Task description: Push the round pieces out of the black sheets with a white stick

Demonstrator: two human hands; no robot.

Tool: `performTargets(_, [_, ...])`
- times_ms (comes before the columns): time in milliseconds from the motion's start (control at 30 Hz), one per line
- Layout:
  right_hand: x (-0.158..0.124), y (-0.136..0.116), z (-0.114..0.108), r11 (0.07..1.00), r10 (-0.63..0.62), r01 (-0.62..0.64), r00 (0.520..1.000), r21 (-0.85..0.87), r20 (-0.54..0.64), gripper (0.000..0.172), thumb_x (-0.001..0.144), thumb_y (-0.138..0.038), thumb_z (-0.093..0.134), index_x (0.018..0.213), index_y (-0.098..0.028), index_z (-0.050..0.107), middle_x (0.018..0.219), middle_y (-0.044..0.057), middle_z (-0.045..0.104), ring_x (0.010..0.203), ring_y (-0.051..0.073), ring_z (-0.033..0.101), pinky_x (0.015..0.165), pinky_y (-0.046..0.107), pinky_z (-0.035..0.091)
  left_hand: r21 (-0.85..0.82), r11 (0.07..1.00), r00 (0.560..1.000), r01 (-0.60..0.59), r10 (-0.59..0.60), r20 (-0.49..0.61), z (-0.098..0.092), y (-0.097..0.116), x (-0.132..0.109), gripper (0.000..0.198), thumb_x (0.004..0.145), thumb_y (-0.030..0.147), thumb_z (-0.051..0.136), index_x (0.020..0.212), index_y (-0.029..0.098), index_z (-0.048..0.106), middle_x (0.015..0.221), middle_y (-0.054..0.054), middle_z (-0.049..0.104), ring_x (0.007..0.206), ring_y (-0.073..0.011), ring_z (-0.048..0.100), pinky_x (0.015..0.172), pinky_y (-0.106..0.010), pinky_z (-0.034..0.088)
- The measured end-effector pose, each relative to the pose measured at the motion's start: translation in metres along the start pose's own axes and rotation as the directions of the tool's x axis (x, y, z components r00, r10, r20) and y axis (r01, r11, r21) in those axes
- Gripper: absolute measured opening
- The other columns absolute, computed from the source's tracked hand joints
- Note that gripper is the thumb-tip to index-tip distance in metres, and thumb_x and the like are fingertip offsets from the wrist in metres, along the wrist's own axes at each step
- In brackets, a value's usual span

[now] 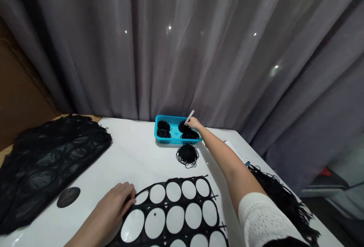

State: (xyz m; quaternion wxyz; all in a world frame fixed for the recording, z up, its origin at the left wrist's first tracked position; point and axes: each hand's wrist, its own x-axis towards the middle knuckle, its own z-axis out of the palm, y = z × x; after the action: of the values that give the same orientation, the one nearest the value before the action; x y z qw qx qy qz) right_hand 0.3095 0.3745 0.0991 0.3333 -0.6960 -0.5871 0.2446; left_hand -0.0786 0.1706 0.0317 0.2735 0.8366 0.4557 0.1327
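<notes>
My right hand [194, 124] is stretched far forward over the blue basket [170, 137], fingers closed on a thin white stick-like tool [190, 116], touching a stack of black rings [186, 128] in the basket. My left hand [118, 201] rests near me, fingers curled and pressed on the upper left edge of a black sheet [176, 216] with round holes cut out of it. A loose bundle of thin black rings [187, 154] lies on the white table [133, 156] just in front of the basket.
A heap of black cut sheets [42, 163] covers the table's left side, with one black disc [68, 197] lying beside it. More black scraps [281, 194] hang over the right edge. A grey curtain [182, 49] stands right behind the table.
</notes>
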Motion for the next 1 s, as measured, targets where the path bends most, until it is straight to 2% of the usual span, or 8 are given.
performTargets(167, [-0.022,-0.004,-0.034,0.988,0.029,-0.031,0.999,0.153,0.017,0.027,0.093,-0.033,0.068,0.110,-0.012,0.066,0.116,0.011,0.068,0.101,0.021,0.065,0.084,0.034,0.057,-0.083,0.997,1.000,0.006,-0.007,-0.009,0.000,-0.006,0.001,0.027,0.097,0.039,0.044,0.079,0.023,0.056,0.082,-0.003,0.064,0.077,-0.0227,0.059,0.070,-0.032,0.043])
performTargets(300, [-0.108,-0.010,-0.010,0.943,-0.112,0.045,0.976,0.329,0.188,0.027,0.076,-0.037,0.080,0.076,-0.015,0.064,0.108,0.009,0.071,0.082,0.016,0.066,0.066,0.025,0.053,-0.296,0.954,0.998,0.048,-0.054,-0.012,-0.008,0.003,0.003,0.028,0.095,0.046,0.051,0.080,0.024,0.060,0.078,-0.001,0.066,0.074,-0.0209,0.060,0.070,-0.029,0.044])
performTargets(367, [-0.169,-0.011,0.021,0.865,-0.311,0.015,0.800,0.502,0.512,0.032,0.071,-0.041,0.083,0.072,-0.016,0.062,0.122,0.010,0.067,0.088,0.019,0.068,0.067,0.028,0.052,-0.430,0.902,0.998,0.046,-0.062,-0.024,-0.013,0.013,0.001,0.031,0.092,0.049,0.056,0.078,0.023,0.063,0.074,-0.001,0.065,0.073,-0.0202,0.060,0.068,-0.028,0.045])
performTargets(467, [-0.252,-0.012,0.055,0.857,-0.423,0.012,0.589,0.515,0.689,0.034,0.064,-0.041,0.090,0.070,-0.019,0.065,0.106,0.006,0.071,0.106,0.022,0.064,0.085,0.031,0.050,-0.596,0.803,0.996,0.003,-0.057,-0.071,-0.019,0.028,-0.002,0.031,0.084,0.050,0.068,0.073,0.021,0.065,0.069,-0.001,0.063,0.068,-0.0187,0.058,0.064,-0.027,0.044])
performTargets(567, [-0.302,-0.008,0.044,0.836,-0.374,-0.124,0.586,0.535,0.719,0.036,0.066,-0.045,0.089,0.073,-0.020,0.064,0.087,0.002,0.069,0.087,0.018,0.066,0.076,0.030,0.050,-0.654,0.756,0.994,0.008,-0.076,-0.076,-0.018,0.038,-0.003,0.029,0.080,0.048,0.074,0.074,0.020,0.066,0.068,-0.001,0.063,0.066,-0.0175,0.056,0.063,-0.026,0.043])
performTargets(767, [-0.348,0.010,-0.101,0.843,0.024,-0.109,0.986,0.527,0.166,0.032,0.074,-0.049,0.084,0.075,-0.023,0.065,0.080,0.004,0.065,0.075,0.019,0.062,0.073,0.036,0.048,-0.358,0.934,0.985,-0.019,-0.044,-0.169,-0.022,0.039,-0.001,0.029,0.091,0.047,0.060,0.083,0.020,0.068,0.078,-0.004,0.067,0.071,-0.0185,0.060,0.066,-0.027,0.045])
performTargets(900, [-0.354,0.034,-0.192,0.938,0.196,-0.079,0.924,0.338,-0.327,0.035,0.064,-0.065,0.081,0.068,-0.032,0.070,0.079,0.010,0.067,0.079,0.023,0.063,0.077,0.044,0.045,-0.024,0.996,0.910,0.081,-0.084,-0.406,-0.054,0.016,0.004,0.030,0.090,0.044,0.053,0.094,0.019,0.069,0.095,-0.008,0.067,0.089,-0.0238,0.065,0.081,-0.032,0.050])
performTargets(1000, [-0.336,0.069,-0.226,0.956,0.284,-0.224,0.862,0.188,-0.420,0.030,0.050,-0.054,0.082,0.057,-0.029,0.069,0.073,0.010,0.067,0.072,0.026,0.061,0.069,0.042,0.046,0.094,0.954,0.816,0.284,-0.189,-0.546,-0.091,-0.012,0.006,0.035,0.088,0.038,0.052,0.109,0.016,0.069,0.118,-0.016,0.061,0.118,-0.0340,0.056,0.104,-0.044,0.042])
